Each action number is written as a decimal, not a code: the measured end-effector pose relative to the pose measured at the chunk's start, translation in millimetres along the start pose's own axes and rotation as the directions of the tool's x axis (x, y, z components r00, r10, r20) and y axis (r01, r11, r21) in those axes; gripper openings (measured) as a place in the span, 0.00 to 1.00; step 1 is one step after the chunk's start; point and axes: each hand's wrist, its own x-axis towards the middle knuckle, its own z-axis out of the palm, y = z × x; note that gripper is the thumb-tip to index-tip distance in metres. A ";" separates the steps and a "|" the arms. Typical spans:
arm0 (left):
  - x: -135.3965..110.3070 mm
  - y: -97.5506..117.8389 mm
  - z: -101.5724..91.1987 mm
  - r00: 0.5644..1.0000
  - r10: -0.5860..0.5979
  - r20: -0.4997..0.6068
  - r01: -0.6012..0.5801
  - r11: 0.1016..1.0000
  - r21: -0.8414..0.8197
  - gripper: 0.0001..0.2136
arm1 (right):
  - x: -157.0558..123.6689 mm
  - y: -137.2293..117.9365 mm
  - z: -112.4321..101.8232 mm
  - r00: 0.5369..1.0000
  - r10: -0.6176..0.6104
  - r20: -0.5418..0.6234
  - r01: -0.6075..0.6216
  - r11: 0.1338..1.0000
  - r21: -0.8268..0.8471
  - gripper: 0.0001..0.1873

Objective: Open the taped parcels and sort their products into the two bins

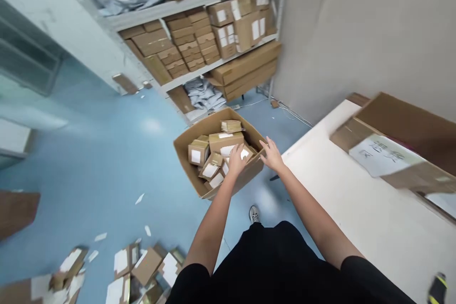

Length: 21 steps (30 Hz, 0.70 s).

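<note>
A large open carton (pixel 188 171) full of small labelled cardboard boxes (pixel 226 141) is in front of me, a little left of the white table. My left hand (pixel 237 160) reaches over its near side, fingers stretched among the boxes and close to a small white-labelled box (pixel 245 153). At the carton's right corner is my right hand (pixel 272 155), its thumb and fingers apart beside the rim. Whether it touches the cardboard I cannot tell. Neither hand visibly grips anything.
Metal shelving (pixel 199 0) packed with boxes stands ahead. On the right, a white table (pixel 342 199) bears an open carton with a handwritten sheet (pixel 384 154) and a black-and-yellow tool (pixel 437 289). Small boxes (pixel 147 266) and paper scraps lie on the blue floor at lower left.
</note>
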 end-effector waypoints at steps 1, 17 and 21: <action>-1.2 -20.8 -9.0 0.999 -0.043 -0.014 0.043 0.999 0.003 0.32 | 15.8 -11.3 14.9 0.999 -0.025 0.033 0.024 1.000 0.005 0.42; 99.4 -178.0 1.7 0.895 -0.440 0.071 0.431 0.895 0.114 0.37 | 219.7 17.0 158.9 0.941 -0.085 0.329 0.068 0.996 0.062 0.42; 154.3 -231.9 19.4 0.819 -0.553 0.153 0.511 0.825 0.241 0.41 | 253.8 56.7 217.4 0.894 -0.030 0.447 0.007 0.999 0.054 0.44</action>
